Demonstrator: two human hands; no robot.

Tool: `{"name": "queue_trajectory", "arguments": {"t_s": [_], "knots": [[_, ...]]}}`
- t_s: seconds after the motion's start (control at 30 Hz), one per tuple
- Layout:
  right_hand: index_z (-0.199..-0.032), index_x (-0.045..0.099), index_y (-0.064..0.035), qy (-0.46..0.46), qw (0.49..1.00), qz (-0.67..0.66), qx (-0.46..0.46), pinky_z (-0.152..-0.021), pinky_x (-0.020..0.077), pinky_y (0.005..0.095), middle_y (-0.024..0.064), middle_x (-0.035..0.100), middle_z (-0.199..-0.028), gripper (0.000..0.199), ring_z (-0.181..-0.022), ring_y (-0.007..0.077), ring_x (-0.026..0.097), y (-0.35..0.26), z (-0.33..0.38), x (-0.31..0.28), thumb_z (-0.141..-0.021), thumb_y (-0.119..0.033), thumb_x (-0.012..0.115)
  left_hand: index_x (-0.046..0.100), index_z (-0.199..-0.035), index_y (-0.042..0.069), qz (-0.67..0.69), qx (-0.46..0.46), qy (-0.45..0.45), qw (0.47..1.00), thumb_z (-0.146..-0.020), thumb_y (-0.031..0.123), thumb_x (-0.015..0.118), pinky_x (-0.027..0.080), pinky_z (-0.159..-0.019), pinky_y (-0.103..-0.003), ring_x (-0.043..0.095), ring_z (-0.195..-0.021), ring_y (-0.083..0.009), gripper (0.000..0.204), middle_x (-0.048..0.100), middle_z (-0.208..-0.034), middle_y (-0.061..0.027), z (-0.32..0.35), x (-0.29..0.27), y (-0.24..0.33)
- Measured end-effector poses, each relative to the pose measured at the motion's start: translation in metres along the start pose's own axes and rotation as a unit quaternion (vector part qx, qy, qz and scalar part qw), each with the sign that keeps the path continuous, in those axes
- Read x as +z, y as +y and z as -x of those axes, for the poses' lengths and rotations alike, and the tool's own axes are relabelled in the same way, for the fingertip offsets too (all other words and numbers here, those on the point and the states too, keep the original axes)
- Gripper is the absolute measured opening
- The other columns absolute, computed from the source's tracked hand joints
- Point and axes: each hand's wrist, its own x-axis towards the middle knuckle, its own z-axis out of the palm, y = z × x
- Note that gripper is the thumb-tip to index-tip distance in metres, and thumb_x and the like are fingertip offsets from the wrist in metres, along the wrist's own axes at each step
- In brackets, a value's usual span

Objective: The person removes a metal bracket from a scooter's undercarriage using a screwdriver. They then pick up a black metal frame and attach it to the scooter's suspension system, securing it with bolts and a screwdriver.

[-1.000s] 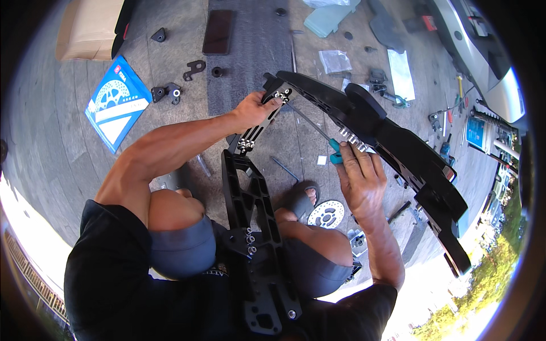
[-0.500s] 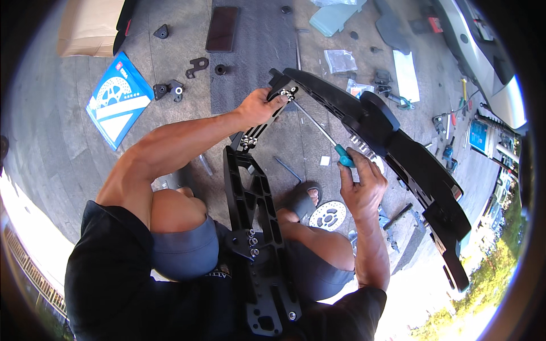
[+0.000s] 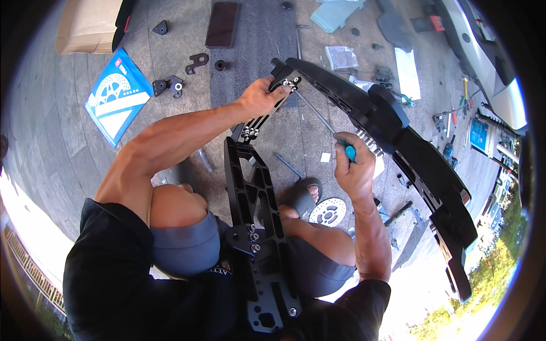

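Note:
My left hand (image 3: 263, 98) is closed around the upper end of a black metal frame (image 3: 255, 176), thumb beside a cluster of silver bolts (image 3: 289, 84). The frame stretches down across my lap. My right hand (image 3: 356, 169) is wrapped round the teal handle of a screwdriver (image 3: 317, 112). Its long shaft slants up and left, and the tip reaches the bolts by my left thumb; whether it sits in a bolt head is too small to tell. A long, curved black part (image 3: 372, 116) joins the frame's upper end and arcs down to the right.
On the paved ground lie a blue package (image 3: 118, 98), a dark phone (image 3: 222, 25), small black brackets (image 3: 196, 62), a perforated brake disc (image 3: 328, 212) and a clear plastic bag (image 3: 341, 57). An opened cardboard box (image 3: 88, 25) lies far left. Scattered tools and a white panel (image 3: 500, 94) are at right.
My right hand has slid up the screwdriver, its fingers now folded over more of the handle. The frame's upper end and the curved part have shifted slightly up and right.

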Motion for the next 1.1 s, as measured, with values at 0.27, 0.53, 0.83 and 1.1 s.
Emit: {"name": "queue_trajectory", "arguments": {"t_s": [0.27, 0.53, 0.83, 1.1], "knots": [[-0.104, 0.065, 0.0001, -0.023, 0.996, 0.057, -0.058, -0.061, 0.0475, 0.0271, 0.0124, 0.066, -0.081, 0.019, -0.066, 0.0176, 0.062, 0.015, -0.012, -0.003, -0.092, -0.014, 0.061, 0.057, -0.091, 0.002, 0.0, -0.013, -0.001, 1.0, -0.095, 0.041, 0.059, 0.046, -0.055, -0.029, 0.057, -0.061, -0.0105, 0.039, 0.056, -0.07, -0.0007, 0.006, -0.002, 0.001], [-0.107, 0.062, 0.0038, 0.05, 0.985, -0.134, 0.099, -0.058, 0.0397, 0.0253, 0.0043, 0.057, -0.076, 0.031, -0.064, 0.0104, 0.051, 0.012, 0.006, 0.021, -0.093, -0.024, 0.06, 0.059, -0.098, 0.001, -0.009, 0.015, 0.009, 1.0, -0.096, 0.038, 0.059, 0.046, -0.055, -0.027, 0.055, -0.061, -0.0086, 0.037, 0.056, -0.07, -0.0004, 0.001, -0.005, -0.005], [-0.095, 0.066, 0.0034, 0.095, 0.983, -0.025, 0.155, -0.052, 0.042, 0.0271, 0.0045, 0.061, -0.072, 0.035, -0.06, 0.0097, 0.054, 0.011, 0.003, 0.021, -0.094, -0.032, 0.064, 0.058, -0.095, -0.001, -0.016, -0.035, 0.03, 0.999, -0.095, 0.037, 0.06, 0.047, -0.053, -0.028, 0.056, -0.062, -0.0095, 0.038, 0.058, -0.072, -0.0018, 0.009, -0.002, 0.006], [-0.095, 0.07, -0.0004, 0.087, 0.977, 0.007, 0.193, -0.06, 0.0487, 0.0299, 0.0103, 0.068, -0.075, 0.017, -0.066, 0.0136, 0.062, 0.0, 0.011, -0.001, -0.087, -0.015, 0.069, 0.055, -0.094, -0.001, -0.004, -0.027, 0.001, 1.0, -0.096, 0.036, 0.06, 0.048, -0.058, -0.028, 0.058, -0.063, -0.0109, 0.037, 0.055, -0.073, -0.0016, 0.009, 0.007, 0.012]]}}
